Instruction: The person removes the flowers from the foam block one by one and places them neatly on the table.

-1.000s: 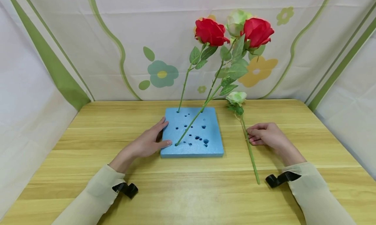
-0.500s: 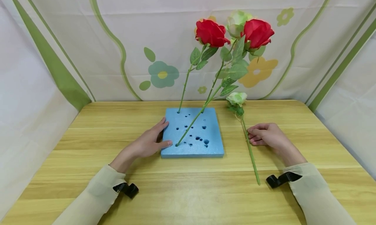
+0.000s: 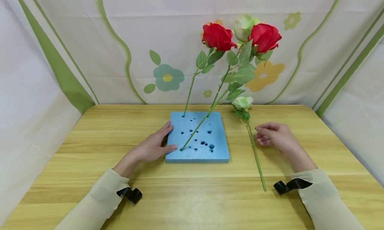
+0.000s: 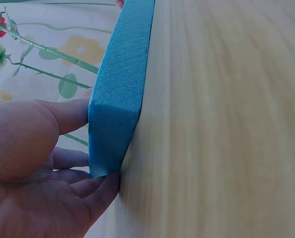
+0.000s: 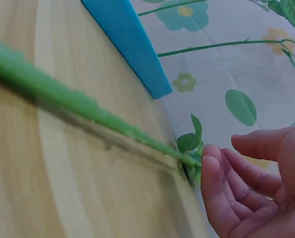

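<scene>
The left hand (image 3: 151, 147), fingers spread, touches the left edge of the blue foam block (image 3: 203, 135); right of that block lies a green-white rose (image 3: 243, 103) — the right hand (image 3: 276, 137) beside its stem (image 5: 58, 94), fingers loosely curled, thumb apart.

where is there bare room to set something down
A broad bare patch of table lies in front of the blue foam block, between the sleeves; a narrower one separates block and loose pale flower. Crowded: the block's left edge, with left hand and slanting stem, and beside that flower, by the right hand.
</scene>
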`<state>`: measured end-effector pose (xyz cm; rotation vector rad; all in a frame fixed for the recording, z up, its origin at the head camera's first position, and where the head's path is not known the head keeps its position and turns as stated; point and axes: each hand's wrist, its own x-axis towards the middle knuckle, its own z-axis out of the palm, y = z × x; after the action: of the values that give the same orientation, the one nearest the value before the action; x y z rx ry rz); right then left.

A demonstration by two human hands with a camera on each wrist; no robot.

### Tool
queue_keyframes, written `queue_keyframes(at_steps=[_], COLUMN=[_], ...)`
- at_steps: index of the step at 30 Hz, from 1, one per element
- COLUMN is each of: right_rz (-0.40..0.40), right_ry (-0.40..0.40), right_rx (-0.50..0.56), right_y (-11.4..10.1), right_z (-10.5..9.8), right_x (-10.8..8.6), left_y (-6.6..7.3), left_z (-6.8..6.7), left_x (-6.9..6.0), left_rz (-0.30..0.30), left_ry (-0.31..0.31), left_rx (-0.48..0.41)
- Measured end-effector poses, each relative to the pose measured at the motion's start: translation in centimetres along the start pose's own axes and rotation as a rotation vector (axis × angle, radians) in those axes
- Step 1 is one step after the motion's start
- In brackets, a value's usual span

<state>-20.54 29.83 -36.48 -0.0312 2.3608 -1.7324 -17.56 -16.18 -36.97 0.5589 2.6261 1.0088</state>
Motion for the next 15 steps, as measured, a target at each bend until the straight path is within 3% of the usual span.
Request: queue_keyframes(at_steps=[6, 15], right_rz=[-0.100, -0.217], right_ry=[0.019, 0.003], right_rx=[0.042, 0.119], right_y=[-1.6, -4.9], right_z=[1.1, 5.7], right_x=[-0.9, -1.8], left_y=[0.0, -0.1], left_z=[0.1, 0.1], left_x=[0.1, 0.0], left_rz=[-0.005, -0.008], left_ry=[0.002, 0.006], left_rx=[0.001, 0.005])
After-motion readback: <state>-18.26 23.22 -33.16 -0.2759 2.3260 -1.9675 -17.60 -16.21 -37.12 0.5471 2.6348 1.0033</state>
